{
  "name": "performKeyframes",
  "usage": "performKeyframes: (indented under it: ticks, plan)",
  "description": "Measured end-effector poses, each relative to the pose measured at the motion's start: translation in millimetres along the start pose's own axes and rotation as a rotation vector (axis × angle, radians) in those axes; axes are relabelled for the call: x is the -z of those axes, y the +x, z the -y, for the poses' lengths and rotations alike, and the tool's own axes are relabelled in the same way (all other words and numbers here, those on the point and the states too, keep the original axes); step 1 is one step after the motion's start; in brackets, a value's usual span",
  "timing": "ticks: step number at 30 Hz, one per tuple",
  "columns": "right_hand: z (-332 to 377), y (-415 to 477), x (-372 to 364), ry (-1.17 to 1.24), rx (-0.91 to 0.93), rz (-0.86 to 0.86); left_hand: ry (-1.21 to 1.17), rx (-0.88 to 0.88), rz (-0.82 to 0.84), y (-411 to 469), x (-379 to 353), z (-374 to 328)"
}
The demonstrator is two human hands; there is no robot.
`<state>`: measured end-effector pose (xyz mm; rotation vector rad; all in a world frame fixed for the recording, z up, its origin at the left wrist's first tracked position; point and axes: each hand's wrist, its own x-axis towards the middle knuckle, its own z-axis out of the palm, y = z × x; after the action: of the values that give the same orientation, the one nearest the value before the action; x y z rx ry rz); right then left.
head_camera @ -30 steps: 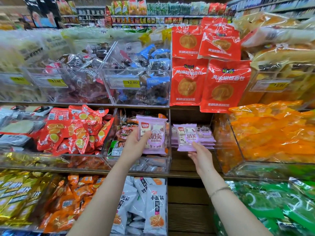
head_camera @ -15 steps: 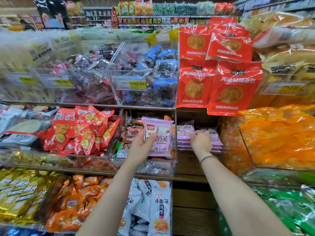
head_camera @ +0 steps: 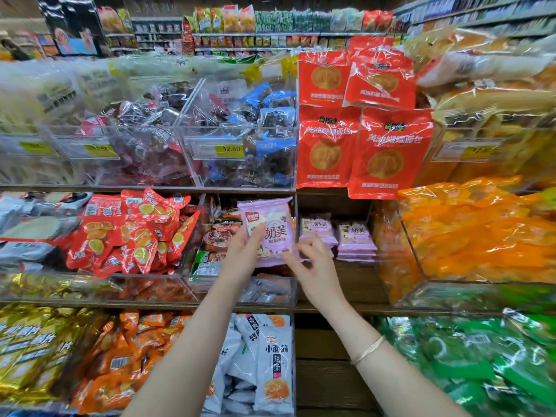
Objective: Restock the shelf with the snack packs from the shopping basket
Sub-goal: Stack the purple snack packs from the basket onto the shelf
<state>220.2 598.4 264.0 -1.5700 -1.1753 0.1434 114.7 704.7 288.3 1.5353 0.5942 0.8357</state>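
While the view faces a shop aisle of stocked shelving, further racks of goods show far behind, above the wooden middle shelf (head_camera: 358,275). Landmark: the pink snack pack (head_camera: 272,233), held upright in front of that shelf. The left hand (head_camera: 245,255) grips its left edge, thumb across the front. The right hand (head_camera: 316,266) is at its lower right corner, fingers (head_camera: 307,246) spread and loosely curled; contact with the pack cannot be told. Right of the held pack, two stacks of pink packs (head_camera: 338,236) lie on the shelf; the count per stack is unclear. Above and right of the pack hang four red bread bags (head_camera: 388,152). Above it stands a clear bin (head_camera: 240,152) tagged 12.80. Below it stand white pouches (head_camera: 275,359), number unclear. A bracelet (head_camera: 368,350) circles the right wrist.
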Motion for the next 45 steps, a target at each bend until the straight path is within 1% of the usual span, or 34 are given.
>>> performKeyframes:
  ticks: [1, 2, 3, 4, 5, 6, 7, 8, 10, 13, 16, 18, 19, 21, 23, 25, 27, 28, 29, 30, 31, 32, 33, 34, 35, 36, 38, 43, 45]
  plan:
    - [0, -2, 1, 0.099, -0.067, -0.041, 0.044, -0.047, 0.001, -2, -4, 1]
    - [-2, -4, 3, 0.249, -0.163, -0.093, 0.122, -0.102, 0.005, -4, -7, 2]
    - [-6, -4, 7, 0.405, -0.275, -0.156, 0.236, -0.156, 0.016, -7, -10, 3]
    - [-11, -4, 11, 0.536, -0.395, -0.228, 0.414, -0.213, 0.027, -10, -13, 7]
    - [-18, -3, 16, 0.63, -0.505, -0.295, 0.656, -0.28, 0.035, -13, -14, 12]
    - [-27, -2, 21, 0.698, -0.598, -0.346, 0.918, -0.369, 0.028, -15, -16, 18]
    - [-38, -1, 27, 0.741, -0.672, -0.391, 1.123, -0.463, 0.017, -16, -18, 23]
    - [-48, 0, 34, 0.753, -0.728, -0.433, 1.242, -0.549, 0.007, -18, -20, 27]
    - [-68, 1, 46, 0.727, -0.812, -0.488, 1.304, -0.655, -0.003, -21, -24, 26]
    - [-90, 6, 60, 0.709, -0.893, -0.533, 1.32, -0.75, -0.069, -17, -25, 32]
    - [-103, 21, 67, 0.71, -0.96, -0.599, 1.321, -0.781, -0.113, -16, -25, 34]
    - [-107, 30, 71, 0.797, -0.992, -0.641, 1.317, -0.788, -0.121, -16, -26, 34]
    - [-109, 33, 72, 0.893, -0.987, -0.665, 1.321, -0.789, -0.122, -16, -26, 34]
    - [-115, 36, 75, 1.068, -0.892, -0.676, 1.332, -0.787, -0.126, -15, -26, 35]
    - [-117, 35, 78, 1.059, -0.818, -0.596, 1.34, -0.788, -0.132, -14, -26, 37]
    - [-116, 34, 77, 1.035, -0.8, -0.544, 1.345, -0.784, -0.131, -14, -26, 38]
    - [-120, 26, 73, 0.834, -0.821, -0.533, 1.35, -0.785, -0.135, -13, -26, 38]
    - [-120, 23, 70, 0.628, -0.844, -0.533, 1.353, -0.788, -0.14, -13, -26, 38]
    - [-118, 20, 69, 0.351, -0.82, -0.49, 1.353, -0.79, -0.146, -14, -27, 39]
    - [-118, 19, 69, 0.017, -0.741, -0.365, 1.348, -0.792, -0.153, -14, -27, 39]
    - [-117, 19, 71, -0.325, -0.641, -0.165, 1.34, -0.795, -0.158, -13, -27, 39]
    - [-116, 21, 72, -0.613, -0.561, 0.048, 1.334, -0.799, -0.159, -13, -27, 39]
    - [-116, 26, 74, -0.818, -0.524, 0.236, 1.328, -0.802, -0.156, -13, -27, 39]
    - [-116, 32, 76, -0.931, -0.514, 0.381, 1.323, -0.804, -0.151, -13, -27, 39]
    - [-116, 39, 77, -0.967, -0.547, 0.478, 1.319, -0.806, -0.147, -14, -27, 40]
    - [-116, 47, 78, -0.972, -0.58, 0.534, 1.316, -0.807, -0.146, -13, -27, 40]
    - [-116, 60, 79, -0.928, -0.614, 0.584, 1.31, -0.805, -0.143, -14, -27, 41]
    - [-133, 90, 85, -0.755, -0.7, 0.52, 1.322, -0.817, -0.136, -11, -26, 43]
    - [-140, 93, 82, -0.693, -0.724, 0.45, 1.324, -0.816, -0.137, -11, -26, 45]
